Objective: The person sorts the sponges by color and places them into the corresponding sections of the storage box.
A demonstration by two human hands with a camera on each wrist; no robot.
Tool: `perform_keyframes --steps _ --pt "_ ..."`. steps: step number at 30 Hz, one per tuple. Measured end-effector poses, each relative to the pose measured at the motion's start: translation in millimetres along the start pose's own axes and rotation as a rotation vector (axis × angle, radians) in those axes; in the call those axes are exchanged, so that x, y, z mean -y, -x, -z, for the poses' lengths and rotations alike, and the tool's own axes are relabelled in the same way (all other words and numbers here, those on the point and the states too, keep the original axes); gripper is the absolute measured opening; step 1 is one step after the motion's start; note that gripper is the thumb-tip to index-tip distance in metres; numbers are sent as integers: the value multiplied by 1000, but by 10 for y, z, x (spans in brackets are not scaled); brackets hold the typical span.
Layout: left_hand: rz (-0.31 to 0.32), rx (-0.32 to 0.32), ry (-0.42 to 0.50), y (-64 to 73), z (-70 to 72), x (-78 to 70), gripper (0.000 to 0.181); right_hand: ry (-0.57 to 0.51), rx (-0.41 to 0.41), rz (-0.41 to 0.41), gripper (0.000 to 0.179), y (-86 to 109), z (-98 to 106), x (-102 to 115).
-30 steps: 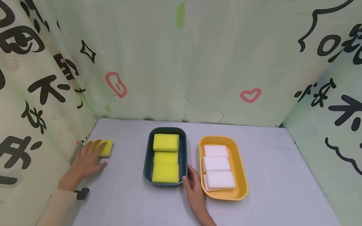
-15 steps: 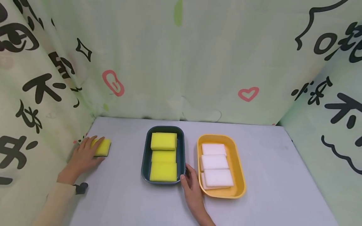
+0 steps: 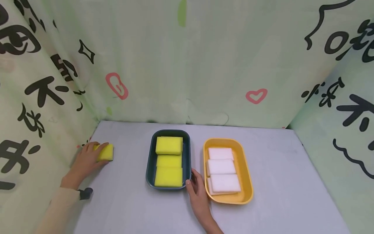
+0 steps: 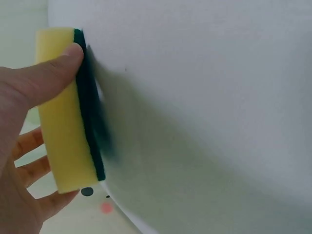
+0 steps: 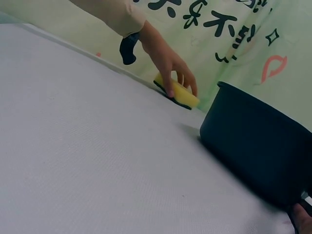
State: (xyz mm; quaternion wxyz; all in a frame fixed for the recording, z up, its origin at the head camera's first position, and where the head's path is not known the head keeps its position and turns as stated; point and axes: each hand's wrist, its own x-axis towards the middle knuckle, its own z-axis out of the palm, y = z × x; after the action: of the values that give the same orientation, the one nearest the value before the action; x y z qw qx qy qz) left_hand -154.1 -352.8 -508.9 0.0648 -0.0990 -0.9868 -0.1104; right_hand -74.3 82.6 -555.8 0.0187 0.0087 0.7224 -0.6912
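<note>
My left hand [image 3: 84,162] grips a yellow sponge [image 3: 106,152] at the table's left edge. Seen from the left wrist, the thumb presses its dark green scouring layer [image 4: 87,112] and the fingers lie on the far side, partly hidden. A shadow falls just under the sponge, which is close over the table. My right hand [image 3: 200,196] holds the near right corner of a dark blue tray [image 3: 150,162], thumb at the front and fingers along its side. Several yellow sponges [image 3: 168,177] lie in that tray in a column.
Right of the dark tray stands a yellow tray [image 3: 246,185] with several white sponges [image 3: 225,183]; my right hand sits between the two trays. Printed curtains [image 3: 187,65] enclose the white table [image 3: 280,182] at the back and both sides.
The left hand has closed around the sponge at the left edge and tilted it up slightly. The right hand stays at the dark tray's corner. The head view has shifted a little.
</note>
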Motion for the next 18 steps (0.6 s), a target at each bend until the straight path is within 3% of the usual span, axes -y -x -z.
perform_keyframes --steps 4,8,11,18 --pt "4 -25 20 0 -11 -39 68 -10 3 0 52 4 11 9" --pt "-13 -91 30 52 19 -86 69 -22 10 11 53 7 -5 6" --pt "-45 -143 30 52 26 -183 68 -16 1 12 53 12 4 -8" --pt "-97 -198 15 3 96 -470 66 19 0 -7 52 -14 15 -16"
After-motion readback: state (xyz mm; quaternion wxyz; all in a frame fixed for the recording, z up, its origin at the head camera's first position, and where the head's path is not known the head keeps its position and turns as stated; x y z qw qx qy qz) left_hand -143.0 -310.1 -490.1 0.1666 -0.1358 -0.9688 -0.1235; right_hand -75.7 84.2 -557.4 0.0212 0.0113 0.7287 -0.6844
